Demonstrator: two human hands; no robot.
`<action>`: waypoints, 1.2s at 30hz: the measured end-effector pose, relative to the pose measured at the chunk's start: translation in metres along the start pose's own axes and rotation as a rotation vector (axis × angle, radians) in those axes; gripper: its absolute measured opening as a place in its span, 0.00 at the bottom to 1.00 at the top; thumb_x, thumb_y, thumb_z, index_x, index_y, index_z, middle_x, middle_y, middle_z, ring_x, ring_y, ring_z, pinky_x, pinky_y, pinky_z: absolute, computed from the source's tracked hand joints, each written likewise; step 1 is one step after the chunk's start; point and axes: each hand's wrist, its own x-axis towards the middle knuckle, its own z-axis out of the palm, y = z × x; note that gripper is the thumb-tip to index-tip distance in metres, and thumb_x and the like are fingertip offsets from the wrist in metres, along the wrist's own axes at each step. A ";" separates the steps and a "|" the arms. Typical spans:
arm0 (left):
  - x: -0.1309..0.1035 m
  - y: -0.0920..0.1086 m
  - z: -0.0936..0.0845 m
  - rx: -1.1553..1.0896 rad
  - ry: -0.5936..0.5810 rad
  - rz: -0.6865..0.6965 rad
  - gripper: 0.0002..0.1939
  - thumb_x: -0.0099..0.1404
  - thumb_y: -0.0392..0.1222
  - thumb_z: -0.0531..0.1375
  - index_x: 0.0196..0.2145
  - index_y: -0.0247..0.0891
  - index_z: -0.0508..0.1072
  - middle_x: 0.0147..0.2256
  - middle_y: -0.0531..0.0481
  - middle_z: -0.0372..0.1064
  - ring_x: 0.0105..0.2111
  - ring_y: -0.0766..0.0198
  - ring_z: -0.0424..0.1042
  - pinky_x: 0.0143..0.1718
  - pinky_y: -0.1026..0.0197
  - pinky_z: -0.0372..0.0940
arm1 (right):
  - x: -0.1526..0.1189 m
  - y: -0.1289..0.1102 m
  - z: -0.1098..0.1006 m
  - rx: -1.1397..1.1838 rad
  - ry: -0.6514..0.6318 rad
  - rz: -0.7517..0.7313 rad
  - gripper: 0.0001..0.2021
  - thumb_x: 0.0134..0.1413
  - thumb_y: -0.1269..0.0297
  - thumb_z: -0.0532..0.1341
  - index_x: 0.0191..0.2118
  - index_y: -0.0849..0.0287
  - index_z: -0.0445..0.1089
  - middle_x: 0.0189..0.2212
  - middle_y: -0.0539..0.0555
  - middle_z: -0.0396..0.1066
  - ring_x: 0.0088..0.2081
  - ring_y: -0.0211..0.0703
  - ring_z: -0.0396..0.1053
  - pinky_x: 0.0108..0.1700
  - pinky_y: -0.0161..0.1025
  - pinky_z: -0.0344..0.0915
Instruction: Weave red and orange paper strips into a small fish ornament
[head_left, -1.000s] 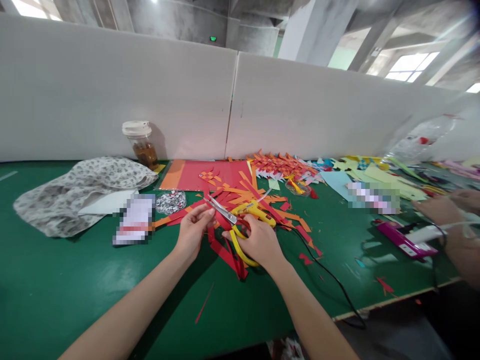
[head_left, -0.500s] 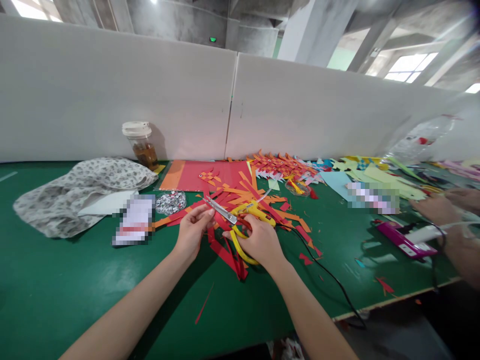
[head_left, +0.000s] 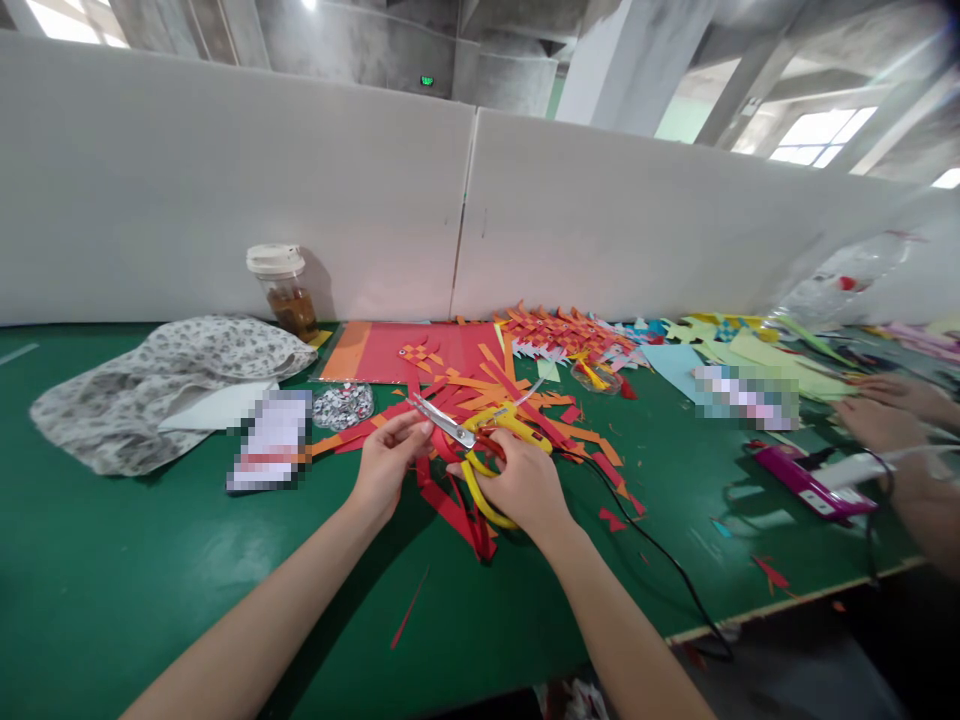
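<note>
My right hand (head_left: 521, 480) is closed on the handles of a pair of yellow-and-red scissors (head_left: 445, 420), whose blades point to the upper left. Close by the blade tips, my left hand (head_left: 391, 455) is pinched together at a small piece, probably red paper, which is mostly hidden by the fingers. Beneath and behind both hands lies a heap of red and orange paper strips (head_left: 454, 515). A yellow glue gun (head_left: 525, 425) rests on the heap beyond my right hand. A woven paper fish (head_left: 420, 352) lies on a red sheet (head_left: 382, 350).
A lidded cup (head_left: 289, 300), patterned cloth (head_left: 172, 370) and bag of small discs (head_left: 343, 405) stand or lie left. Woven fish (head_left: 570, 328) are piled behind. A black cable (head_left: 667, 555) crosses the green table (head_left: 300, 620). At right, another person's hands (head_left: 885, 415) are near a purple device (head_left: 810, 483).
My hands and the scissors have hardly moved. The other person's hands at the right have shifted slightly.
</note>
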 end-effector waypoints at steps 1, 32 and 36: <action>0.000 0.000 0.000 0.004 -0.006 0.002 0.19 0.40 0.41 0.71 0.32 0.33 0.75 0.26 0.51 0.75 0.23 0.69 0.72 0.28 0.68 0.68 | 0.000 0.000 0.000 0.000 0.000 0.001 0.18 0.45 0.47 0.59 0.35 0.57 0.66 0.27 0.53 0.72 0.30 0.45 0.70 0.30 0.36 0.58; 0.007 -0.006 -0.004 -0.086 0.109 0.028 0.19 0.41 0.38 0.71 0.32 0.32 0.73 0.25 0.52 0.72 0.26 0.68 0.73 0.31 0.65 0.68 | 0.002 0.003 -0.001 0.090 0.153 0.164 0.17 0.48 0.48 0.56 0.38 0.56 0.64 0.30 0.53 0.71 0.35 0.46 0.70 0.30 0.36 0.58; 0.006 -0.005 -0.003 -0.083 0.105 0.027 0.19 0.40 0.38 0.71 0.32 0.33 0.73 0.25 0.52 0.72 0.26 0.68 0.72 0.31 0.66 0.68 | 0.001 0.002 0.001 0.065 0.142 0.134 0.16 0.48 0.50 0.57 0.39 0.55 0.63 0.35 0.53 0.72 0.39 0.48 0.70 0.34 0.37 0.60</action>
